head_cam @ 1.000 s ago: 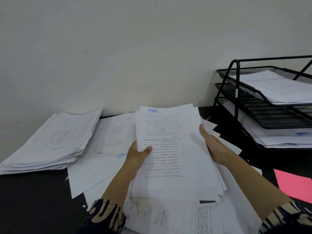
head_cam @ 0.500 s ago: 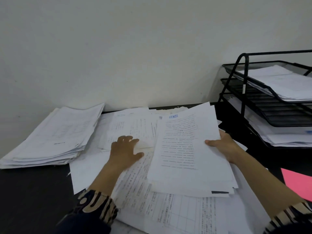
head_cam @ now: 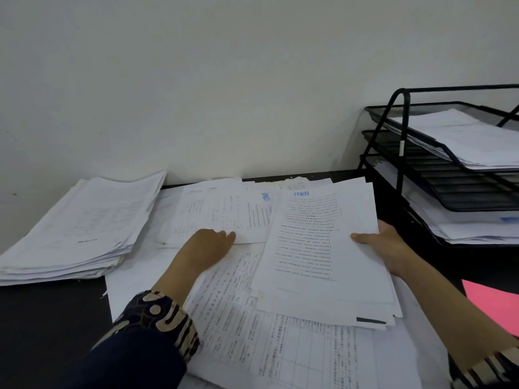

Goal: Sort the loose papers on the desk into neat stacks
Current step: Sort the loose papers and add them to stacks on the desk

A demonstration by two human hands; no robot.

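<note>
Papers [head_cam: 323,248] are lying bundled at desk centre, right hand [head_cam: 387,248] pinching their three-o'clock edge; left hand [head_cam: 205,248], fingers curling, is pressing loose sheets [head_cam: 224,217] at nine o'clock. One-sided gripping is risking the bundle fanning apart.

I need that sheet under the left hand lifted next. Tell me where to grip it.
Pinch the sheet at its near edge, coming from the front, beside the left hand. That edge overlaps the papers below and looks free; its right side is tucked under the held bundle.
</note>
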